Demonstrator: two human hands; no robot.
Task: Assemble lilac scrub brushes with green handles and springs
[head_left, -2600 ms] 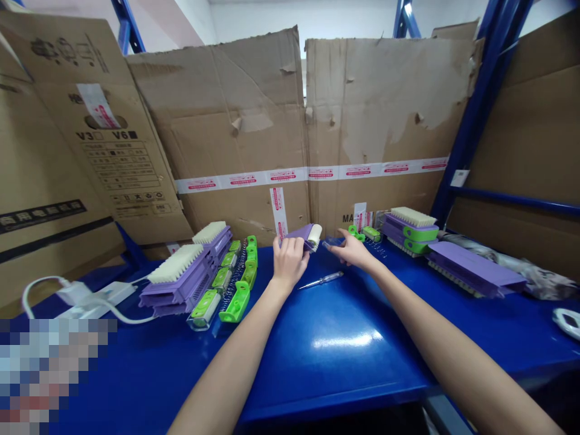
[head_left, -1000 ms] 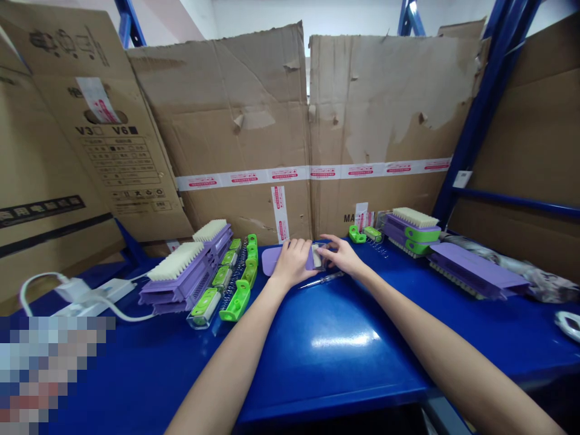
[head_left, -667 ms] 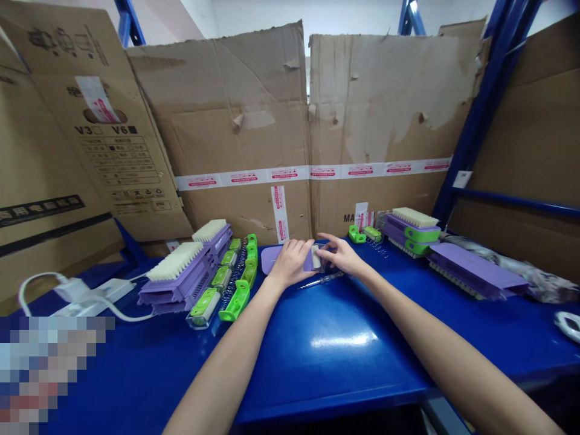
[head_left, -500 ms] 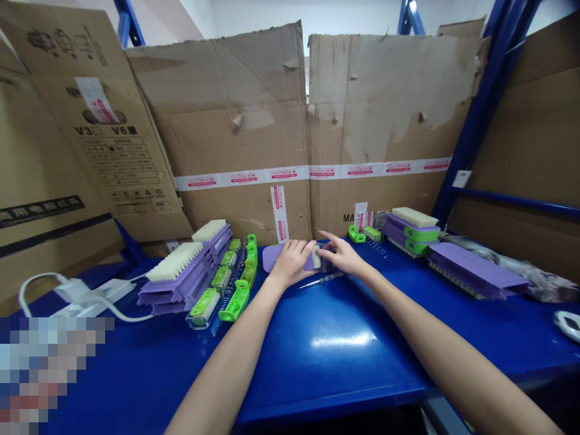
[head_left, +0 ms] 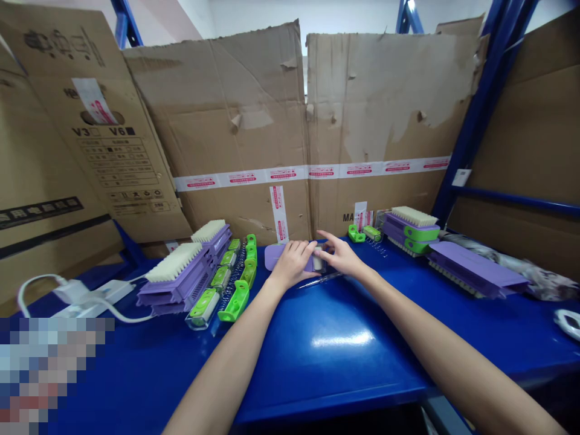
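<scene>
A purple brush lies flat on the blue table near the back, in the middle. My left hand presses down on it with curled fingers. My right hand pinches a small clear and white part against the brush's right end. A small screwdriver lies just in front of both hands.
Stacked purple brushes with white bristles and a row of green parts sit at the left. More purple and green brushes and purple bases sit at the right. Cardboard boxes wall the back. A white power strip lies far left.
The brush was held up in my left hand 2.6 s ago and now lies flat on the table. My right hand has closed in on its right end with the small part.
</scene>
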